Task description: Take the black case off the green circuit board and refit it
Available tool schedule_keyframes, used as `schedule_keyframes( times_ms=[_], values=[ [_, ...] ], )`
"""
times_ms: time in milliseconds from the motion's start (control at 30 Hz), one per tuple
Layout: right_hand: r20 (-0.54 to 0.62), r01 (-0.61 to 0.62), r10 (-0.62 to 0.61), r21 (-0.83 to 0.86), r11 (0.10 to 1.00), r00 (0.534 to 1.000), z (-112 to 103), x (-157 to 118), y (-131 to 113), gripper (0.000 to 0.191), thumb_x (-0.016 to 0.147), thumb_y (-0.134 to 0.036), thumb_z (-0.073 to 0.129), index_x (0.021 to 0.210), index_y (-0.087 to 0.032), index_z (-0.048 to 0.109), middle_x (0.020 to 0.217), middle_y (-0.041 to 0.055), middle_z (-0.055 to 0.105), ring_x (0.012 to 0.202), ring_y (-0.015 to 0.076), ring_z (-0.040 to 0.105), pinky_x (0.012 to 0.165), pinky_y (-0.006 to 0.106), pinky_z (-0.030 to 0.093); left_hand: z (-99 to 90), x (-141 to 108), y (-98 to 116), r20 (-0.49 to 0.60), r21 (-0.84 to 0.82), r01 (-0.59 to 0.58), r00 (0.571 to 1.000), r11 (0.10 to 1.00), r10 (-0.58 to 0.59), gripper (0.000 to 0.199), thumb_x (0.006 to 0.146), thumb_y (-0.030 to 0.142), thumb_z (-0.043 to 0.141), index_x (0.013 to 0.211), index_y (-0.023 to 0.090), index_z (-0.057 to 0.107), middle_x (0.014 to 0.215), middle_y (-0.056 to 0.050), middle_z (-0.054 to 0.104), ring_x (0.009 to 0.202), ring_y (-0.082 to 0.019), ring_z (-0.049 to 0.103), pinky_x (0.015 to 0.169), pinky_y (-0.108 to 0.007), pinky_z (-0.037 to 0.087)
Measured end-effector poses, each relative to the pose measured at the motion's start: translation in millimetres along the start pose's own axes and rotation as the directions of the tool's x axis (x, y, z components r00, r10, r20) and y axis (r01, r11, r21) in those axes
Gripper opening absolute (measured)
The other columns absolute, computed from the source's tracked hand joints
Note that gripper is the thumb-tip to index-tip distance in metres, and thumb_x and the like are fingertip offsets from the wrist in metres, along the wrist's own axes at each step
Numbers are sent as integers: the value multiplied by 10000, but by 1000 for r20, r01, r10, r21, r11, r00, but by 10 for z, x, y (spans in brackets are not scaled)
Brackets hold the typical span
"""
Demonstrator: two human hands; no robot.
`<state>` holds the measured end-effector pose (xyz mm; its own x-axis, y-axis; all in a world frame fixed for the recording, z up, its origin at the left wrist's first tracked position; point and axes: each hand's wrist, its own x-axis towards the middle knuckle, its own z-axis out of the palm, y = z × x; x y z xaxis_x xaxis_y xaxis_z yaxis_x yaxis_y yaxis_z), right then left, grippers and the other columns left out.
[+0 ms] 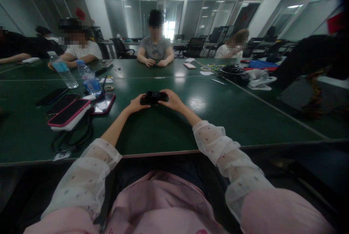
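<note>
Black plastic, by its look, the device (152, 97) sits at the middle of the green table (158, 132), left hand (135, 104) and right hand (172, 100) clasping its opposite ends. Its grip is made; what remains cannot be told. Phones (70, 113), bottles (89, 80) and a cable (75, 135) crowd the left, apart from the hands, blocking neither.

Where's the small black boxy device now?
The small black boxy device is near the head view's centre, held between the bare left hand and bare right hand.
</note>
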<state>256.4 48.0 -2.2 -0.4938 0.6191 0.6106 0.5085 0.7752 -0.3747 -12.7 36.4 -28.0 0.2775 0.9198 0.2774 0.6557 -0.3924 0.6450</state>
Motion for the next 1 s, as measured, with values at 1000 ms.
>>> schedule_keyframes(
  times_ms=[1000],
  values=[
    [206, -266, 187, 477, 838, 960, 111, -106, 17, 571, 696, -338, 785, 1208, -213, 564, 1184, 68, 613, 1090, 224, 606, 1005, 463, 469, -64, -71, 175, 5, -46, 52, 999, 998, -51, 737, 620, 513, 802, 1258, 221, 576, 1274, -88, 641, 1236, -339, 549, 1084, -498, 379]
  ],
)
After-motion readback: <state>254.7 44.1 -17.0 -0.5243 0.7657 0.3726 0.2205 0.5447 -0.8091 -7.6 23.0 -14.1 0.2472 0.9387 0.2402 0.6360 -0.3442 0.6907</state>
